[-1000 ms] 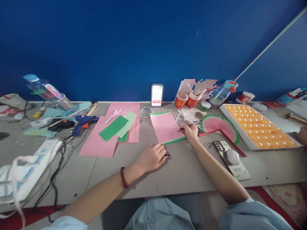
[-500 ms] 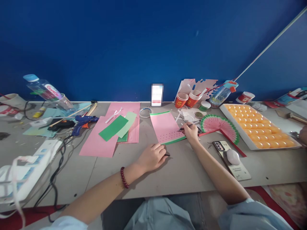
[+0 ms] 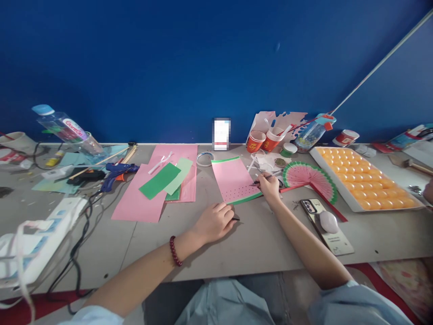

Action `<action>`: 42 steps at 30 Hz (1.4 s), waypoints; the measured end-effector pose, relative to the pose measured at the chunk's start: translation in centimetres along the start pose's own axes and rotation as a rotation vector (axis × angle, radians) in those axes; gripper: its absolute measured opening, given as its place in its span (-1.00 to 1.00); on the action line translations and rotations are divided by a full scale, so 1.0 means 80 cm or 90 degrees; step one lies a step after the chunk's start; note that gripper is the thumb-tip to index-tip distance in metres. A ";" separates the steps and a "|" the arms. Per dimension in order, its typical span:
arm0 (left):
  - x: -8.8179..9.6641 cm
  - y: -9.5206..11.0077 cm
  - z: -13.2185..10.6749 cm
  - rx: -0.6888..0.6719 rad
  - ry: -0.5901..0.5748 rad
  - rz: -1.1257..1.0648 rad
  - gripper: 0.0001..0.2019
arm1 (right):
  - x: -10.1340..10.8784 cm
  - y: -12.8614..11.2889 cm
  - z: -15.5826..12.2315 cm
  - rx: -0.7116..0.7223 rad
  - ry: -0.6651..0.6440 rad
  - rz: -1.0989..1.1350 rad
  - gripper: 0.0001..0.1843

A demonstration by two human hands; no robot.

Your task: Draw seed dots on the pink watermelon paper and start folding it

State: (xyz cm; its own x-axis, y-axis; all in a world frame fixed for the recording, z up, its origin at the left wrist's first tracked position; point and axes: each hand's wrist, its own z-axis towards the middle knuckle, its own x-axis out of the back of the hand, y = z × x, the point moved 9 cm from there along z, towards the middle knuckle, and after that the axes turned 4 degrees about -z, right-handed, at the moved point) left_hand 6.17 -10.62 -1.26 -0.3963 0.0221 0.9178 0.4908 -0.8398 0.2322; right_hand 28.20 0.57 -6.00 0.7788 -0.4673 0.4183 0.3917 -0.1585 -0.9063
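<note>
A pink sheet of paper (image 3: 233, 174) with green strips along its far and near edges lies in front of me, with rows of dark dots near its lower edge. My right hand (image 3: 269, 186) is closed around a black pen (image 3: 255, 183), its tip at the right end of the dots. At the sheet's lower left corner rests my left hand (image 3: 216, 222), fingers curled. A thin black piece (image 3: 236, 219), like a pen cap, pokes out from under those fingers. Right of the sheet lies a pleated pink and green watermelon fan (image 3: 309, 176) with red sticks.
Pink paper (image 3: 135, 205) and green strips (image 3: 159, 181) lie left, near a roll of tape (image 3: 205, 159) and a blue glue gun (image 3: 117, 175). Paper cups (image 3: 256, 141), a phone (image 3: 326, 225) and a tray of orange balls (image 3: 365, 180) are to the right. A co-worker's hand (image 3: 429, 192) shows at the edge.
Both my hands and the sheet keep their places. At the far right, the co-worker's hand has shifted slightly.
</note>
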 end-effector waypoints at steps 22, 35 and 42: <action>-0.002 0.000 0.000 0.004 -0.010 -0.004 -0.85 | 0.019 0.001 0.007 0.007 0.058 -0.029 -0.81; 0.000 -0.001 0.000 0.002 0.004 0.004 -0.86 | 0.018 -0.008 0.000 -0.002 0.048 -0.035 -0.82; 0.001 0.001 0.001 -0.001 0.005 0.003 -0.85 | 0.017 -0.003 0.002 0.000 0.049 -0.036 -0.82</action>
State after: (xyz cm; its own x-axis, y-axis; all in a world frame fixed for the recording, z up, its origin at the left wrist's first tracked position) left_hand 6.21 -10.66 -1.13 -0.3994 0.0134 0.9167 0.4920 -0.8406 0.2267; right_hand 29.24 0.16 -5.17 0.7161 -0.5227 0.4626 0.4334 -0.1865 -0.8817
